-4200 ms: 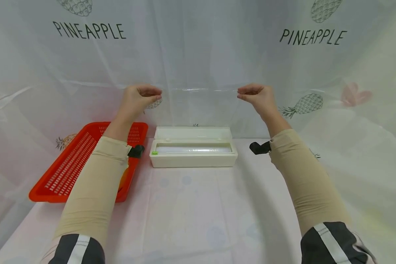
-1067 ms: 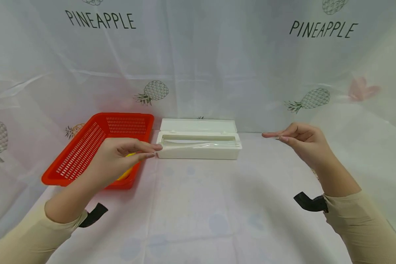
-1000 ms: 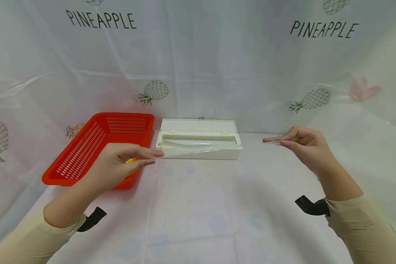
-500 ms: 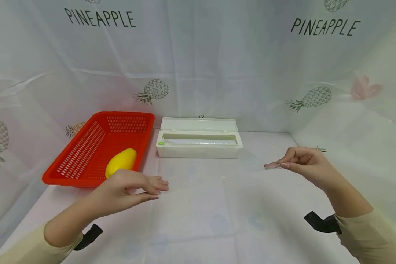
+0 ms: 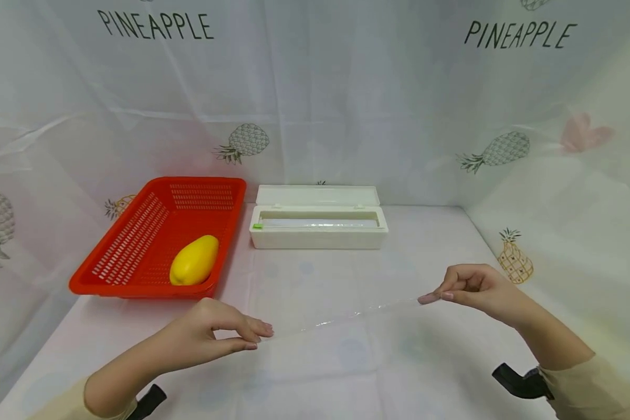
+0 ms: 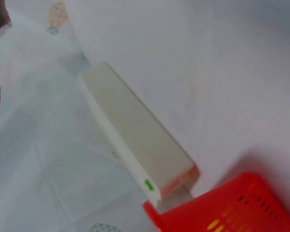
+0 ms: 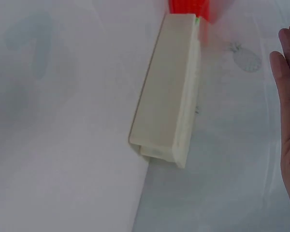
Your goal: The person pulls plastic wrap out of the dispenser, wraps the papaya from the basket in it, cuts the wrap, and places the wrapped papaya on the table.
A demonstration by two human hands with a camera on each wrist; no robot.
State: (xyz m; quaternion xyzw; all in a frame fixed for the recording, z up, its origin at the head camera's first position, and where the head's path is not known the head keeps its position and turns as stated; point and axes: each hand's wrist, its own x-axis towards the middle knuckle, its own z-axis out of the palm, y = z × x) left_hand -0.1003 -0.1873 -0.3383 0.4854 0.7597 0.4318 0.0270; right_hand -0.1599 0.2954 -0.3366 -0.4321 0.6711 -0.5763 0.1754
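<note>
A sheet of clear cling film (image 5: 341, 318) spans the gap between my two hands above the front half of the table, its glossy edge slanting up to the right. My left hand (image 5: 212, 333) pinches one end between thumb and fingers; my right hand (image 5: 478, 291) pinches the other end, a bit higher. How far the transparent film hangs down is hard to see. Behind it stands a white cling film dispenser (image 5: 317, 238), lid raised, the roll (image 5: 320, 223) visible in its slot and a green slider (image 5: 258, 226) at the left end.
A red perforated basket (image 5: 102, 289) stands at the left with a yellow mango-shaped fruit (image 5: 194, 261) in it. A pale cloth (image 5: 304, 385) covers the table, and a pineapple-print curtain (image 5: 336, 105) rises behind the dispenser.
The film was held high by the curtain, then came down past the dispenser. Both hands have since moved down and nearer to me with it, uncovering the yellow fruit.
</note>
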